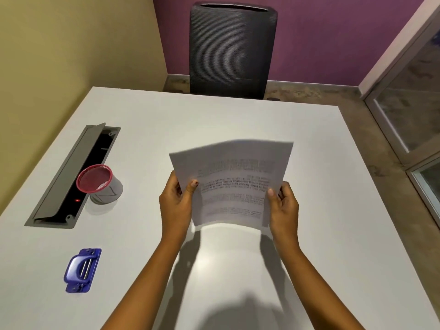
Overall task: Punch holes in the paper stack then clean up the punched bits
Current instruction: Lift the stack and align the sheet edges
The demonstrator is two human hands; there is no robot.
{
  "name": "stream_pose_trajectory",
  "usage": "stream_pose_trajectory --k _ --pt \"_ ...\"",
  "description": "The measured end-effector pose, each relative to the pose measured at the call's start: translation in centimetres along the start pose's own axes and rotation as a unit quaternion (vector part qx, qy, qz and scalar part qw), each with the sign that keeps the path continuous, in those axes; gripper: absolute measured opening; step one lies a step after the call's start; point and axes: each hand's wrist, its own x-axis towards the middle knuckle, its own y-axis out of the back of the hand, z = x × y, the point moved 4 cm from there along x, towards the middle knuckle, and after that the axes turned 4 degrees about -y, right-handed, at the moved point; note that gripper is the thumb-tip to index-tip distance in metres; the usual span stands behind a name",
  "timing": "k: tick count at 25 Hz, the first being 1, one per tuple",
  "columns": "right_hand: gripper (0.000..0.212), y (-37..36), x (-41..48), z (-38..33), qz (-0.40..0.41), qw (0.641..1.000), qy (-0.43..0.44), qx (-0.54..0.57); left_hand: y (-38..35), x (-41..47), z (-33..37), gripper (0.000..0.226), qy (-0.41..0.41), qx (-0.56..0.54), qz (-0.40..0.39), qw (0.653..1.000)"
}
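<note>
A stack of printed white paper [234, 179] is held up above the white table [238, 120], bowed slightly and blurred. My left hand [176, 203] grips its lower left edge with the thumb on top. My right hand [283, 206] grips the lower right edge the same way. A blue hole punch [82, 270] lies on the table at the near left, well apart from both hands. No punched bits are visible on the table.
A small cup with a red rim [101, 183] stands left of the paper. Beside it is an open grey cable tray [71, 177] set into the table. A dark mesh chair [232, 51] stands behind the far edge. Glass panels [409, 120] are at the right.
</note>
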Motion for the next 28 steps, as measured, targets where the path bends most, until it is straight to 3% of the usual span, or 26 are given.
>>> stream_pose_trajectory --k 5,11,24,28 --pt "0.029 0.0 0.1 1.0 0.024 0.999 -0.023 0.023 -0.6 -1.0 -1.0 0.025 0.019 0.001 -0.007 1.000" --pt "0.025 0.4 0.0 0.4 0.039 0.998 0.001 0.049 -0.9 -1.0 -0.4 0.023 0.003 -0.005 0.005 1.000" --pt "0.024 1.1 -0.6 1.5 0.053 0.997 -0.016 0.059 -0.7 -1.7 -1.9 0.016 0.042 0.022 -0.017 0.999" --pt "0.014 1.4 -0.8 2.6 0.061 0.996 -0.037 0.045 -0.4 -1.5 -2.7 0.012 0.067 0.038 -0.016 0.997"
